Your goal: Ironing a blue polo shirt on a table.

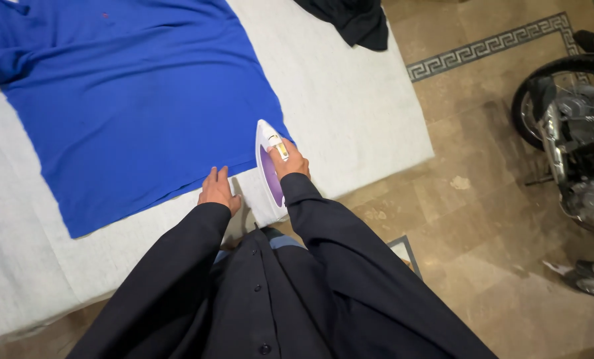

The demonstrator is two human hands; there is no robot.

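Right hand (289, 161) grips the white-and-purple iron (270, 166), fingers wrapped around its handle, at the blue shirt (124, 100)'s hem by the table (350, 100)'s near edge; left hand (217, 191) presses the hem flat, fingers together. Most of the shirt already lies smooth.

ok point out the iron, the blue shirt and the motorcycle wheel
iron (268, 166), head view, white and purple body
blue shirt (131, 100), head view, middle of the fabric
motorcycle wheel (530, 86), head view, black tyre
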